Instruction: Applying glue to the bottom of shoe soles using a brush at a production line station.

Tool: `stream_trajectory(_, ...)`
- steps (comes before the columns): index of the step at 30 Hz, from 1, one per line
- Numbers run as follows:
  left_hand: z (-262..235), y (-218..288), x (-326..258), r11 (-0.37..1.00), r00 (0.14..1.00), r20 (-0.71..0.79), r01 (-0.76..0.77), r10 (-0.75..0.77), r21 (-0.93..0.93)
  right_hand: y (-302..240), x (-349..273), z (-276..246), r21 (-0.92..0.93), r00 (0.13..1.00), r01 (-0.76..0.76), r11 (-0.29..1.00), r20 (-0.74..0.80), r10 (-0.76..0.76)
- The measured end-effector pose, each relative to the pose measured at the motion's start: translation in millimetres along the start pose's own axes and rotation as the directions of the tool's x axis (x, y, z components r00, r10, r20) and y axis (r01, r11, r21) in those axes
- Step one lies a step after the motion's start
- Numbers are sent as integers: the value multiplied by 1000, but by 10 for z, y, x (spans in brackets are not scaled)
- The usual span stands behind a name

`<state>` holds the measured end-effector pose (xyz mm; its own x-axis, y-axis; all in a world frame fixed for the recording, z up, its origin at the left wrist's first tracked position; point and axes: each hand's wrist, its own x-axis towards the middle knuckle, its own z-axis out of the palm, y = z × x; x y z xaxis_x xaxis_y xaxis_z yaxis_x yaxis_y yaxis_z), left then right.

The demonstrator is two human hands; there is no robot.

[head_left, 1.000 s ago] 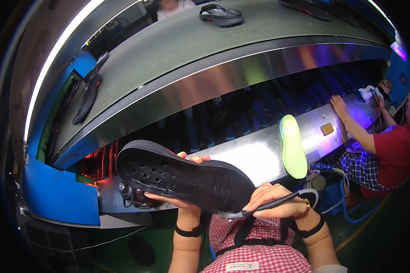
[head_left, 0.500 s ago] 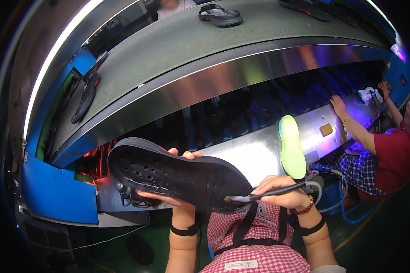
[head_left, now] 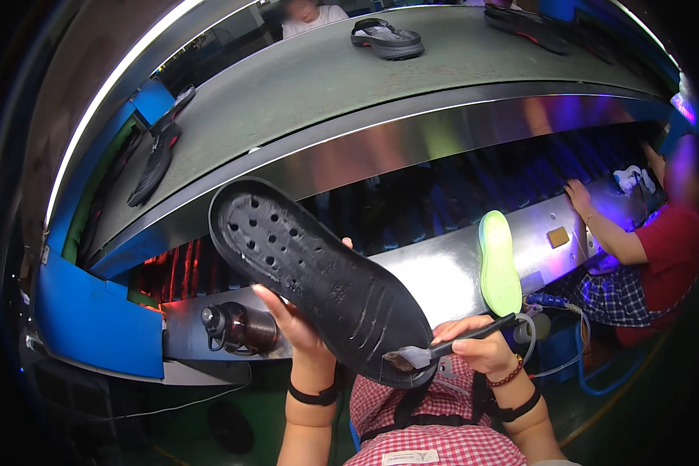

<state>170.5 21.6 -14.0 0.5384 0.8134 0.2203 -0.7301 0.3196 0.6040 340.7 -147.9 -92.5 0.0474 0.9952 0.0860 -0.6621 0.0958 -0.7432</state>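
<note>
A black shoe sole (head_left: 318, 279) tilts in front of me, its inner face up, with several round holes at one end and grooves toward the other. My left hand (head_left: 295, 318) grips it from beneath, the thumb along its near edge and fingertips showing past the far edge. In my right hand (head_left: 478, 346) is a brush (head_left: 450, 351) with a black handle and a thin tube at its rear. The bristles touch the sole's near end, which looks wet and shiny there. A yellow-green sole (head_left: 499, 264) lies on the metal ledge just beyond my right hand.
A dark bottle (head_left: 241, 328) lies on the ledge (head_left: 435, 272) at left. Behind runs a green conveyor belt (head_left: 303, 109) carrying a grey-black shoe (head_left: 387, 40) and dark shoes (head_left: 157, 161) at left. At right, a co-worker in a red shirt (head_left: 668, 241) rests a hand on the ledge near a yellow block (head_left: 558, 237).
My left hand has turned the black sole so its inner face shows more fully and its far end is nearer upright. The brush stays at its near end, now tilted more steeply.
</note>
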Motion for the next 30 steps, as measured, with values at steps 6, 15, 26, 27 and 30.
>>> stream_trajectory(6, -115, -372, -463, 979, 986, 4, -163, 164, 126, 51, 34, 348, 403, 994, 35, 914, -110, 10)
stream_trajectory(15, -154, -462, -429, 962, 969, 177, 205, -173, -182, -58, 84, 416, -310, 999, 33, 950, 25, -26)
stream_trajectory(26, -304, -429, -345, 894, 887, 143, 447, -440, -23, -484, 301, 229, -630, 877, 235, 740, 466, 118)
stream_trajectory(27, -295, -418, -370, 875, 874, 119, 480, -471, -63, -521, 323, 217, -620, 823, 282, 732, 548, 148)
stream_trajectory(30, -302, -372, -382, 820, 821, 85, 570, -565, -57, -649, 356, 108, -600, 733, 307, 739, 644, 218)
